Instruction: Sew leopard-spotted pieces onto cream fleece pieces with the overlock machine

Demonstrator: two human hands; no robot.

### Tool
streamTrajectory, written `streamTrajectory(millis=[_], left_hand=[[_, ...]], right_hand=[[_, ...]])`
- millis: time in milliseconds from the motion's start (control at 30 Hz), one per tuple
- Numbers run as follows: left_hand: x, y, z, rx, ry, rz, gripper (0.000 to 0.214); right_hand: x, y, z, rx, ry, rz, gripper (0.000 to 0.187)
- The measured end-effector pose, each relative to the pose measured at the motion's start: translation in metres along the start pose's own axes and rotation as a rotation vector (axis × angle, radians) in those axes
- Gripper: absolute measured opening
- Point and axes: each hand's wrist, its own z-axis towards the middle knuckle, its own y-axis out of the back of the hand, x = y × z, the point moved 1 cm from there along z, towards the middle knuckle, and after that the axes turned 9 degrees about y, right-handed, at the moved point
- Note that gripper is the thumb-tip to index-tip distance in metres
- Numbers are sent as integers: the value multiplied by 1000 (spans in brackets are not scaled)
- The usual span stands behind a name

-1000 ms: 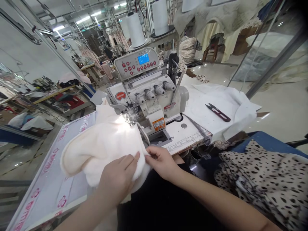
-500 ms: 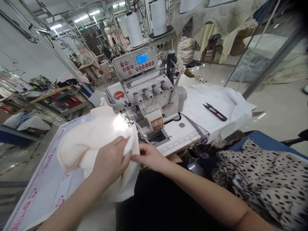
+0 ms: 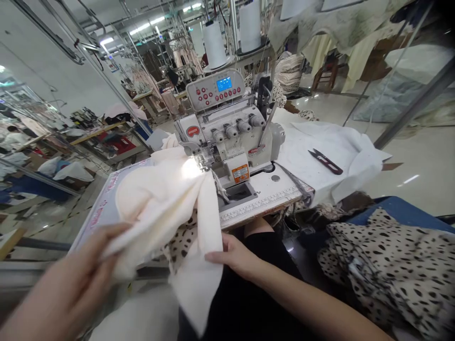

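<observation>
Cream fleece is draped across the front edge of the bench, just before the overlocker. Hands are well apart: the blurred left hand pinches it, and the right hand lies open against it. Slack is best kept off the presser foot.

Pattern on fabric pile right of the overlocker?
Fabric pile: cream with dark oval spots; head view shows it best.

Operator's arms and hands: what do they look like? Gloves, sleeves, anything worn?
Bare human arms, no cables. The right hand and its forearm show no glove, sleeve, watch or bracelet. The left hand is motion-blurred but looks ungloved. Black clothing shows between the arms.
</observation>
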Motion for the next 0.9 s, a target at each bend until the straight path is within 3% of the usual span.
streamTrajectory(millis=[67,133,200,267,333,400,533,633,767,900], left_hand=[[-29,-14,-12,209,-36,-88,17],[-54,-32,-20,396,-87,-152,21],[-67,-50,-26,480,-134,-192,23],[-67,-68,-35,439,-223,-203,14],[-58,-84,-46,332,-357,-169,37],[-47,-99,-56,177,-483,-108,53],[-32,-112,-64,-132,-587,-90,51],[-33,-107,-69,-141,-614,-173,42],[-46,-99,-83,-106,-652,-279,20],[-52,-105,-91,13,-551,-325,22]], right_hand=[[-11,-2,-7,3,-25,-76,36],[-21,-5,-17,36,-40,-77,38],[-28,-7,-28,33,-15,2,47],[-32,-8,-38,-3,-4,77,52],[-34,-7,-45,-47,-22,121,50],[-32,-5,-51,-71,-41,147,46],[-29,-4,-57,-74,2,169,39],[-30,-8,-65,-83,29,135,39],[-27,-21,-83,4,44,-26,47],[-24,-25,-99,7,57,-202,45]])
